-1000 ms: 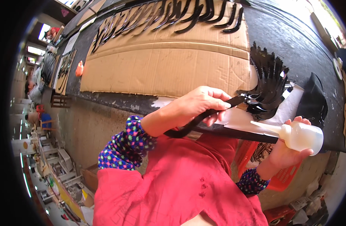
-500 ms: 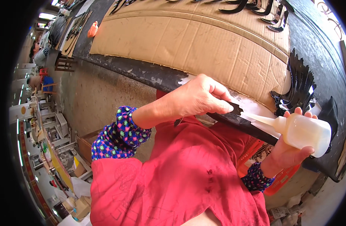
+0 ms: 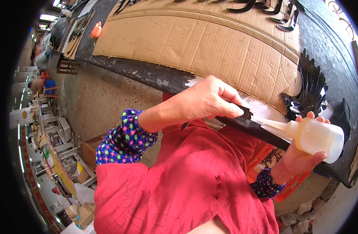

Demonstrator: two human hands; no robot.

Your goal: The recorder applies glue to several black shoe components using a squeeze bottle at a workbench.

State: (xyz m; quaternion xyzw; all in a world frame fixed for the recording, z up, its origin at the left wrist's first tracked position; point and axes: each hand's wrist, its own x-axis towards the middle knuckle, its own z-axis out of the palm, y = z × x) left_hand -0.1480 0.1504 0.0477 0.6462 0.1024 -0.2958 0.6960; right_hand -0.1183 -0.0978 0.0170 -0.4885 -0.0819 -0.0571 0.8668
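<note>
My left hand [image 3: 212, 99] is closed in a pinch on a thin black piece with a jagged end [image 3: 247, 113], at the table's near edge. Most of that piece is hidden behind my fingers. My right hand [image 3: 297, 158] is wrapped round a translucent squeeze bottle [image 3: 321, 140] holding pale yellowish liquid. The bottle lies tilted on its side, and its long tapered nozzle [image 3: 270, 123] points left, with the tip at the jagged end. Whether liquid is coming out is too small to tell. Beyond the bottle lies a fanned stack of black toothed strips [image 3: 309, 87].
A large cardboard sheet [image 3: 194, 43] covers much of the dark table [image 3: 128, 70]. Several black curved pieces [image 3: 286, 19] lie along its far side. An orange crumpled bag [image 3: 96, 30] sits at its left corner. A red plastic basket [image 3: 292, 187] stands below my right forearm.
My left hand and the black piece have shifted slightly right, and the piece has turned a little. The bottle has moved very slightly right, its nozzle tip still at the piece.
</note>
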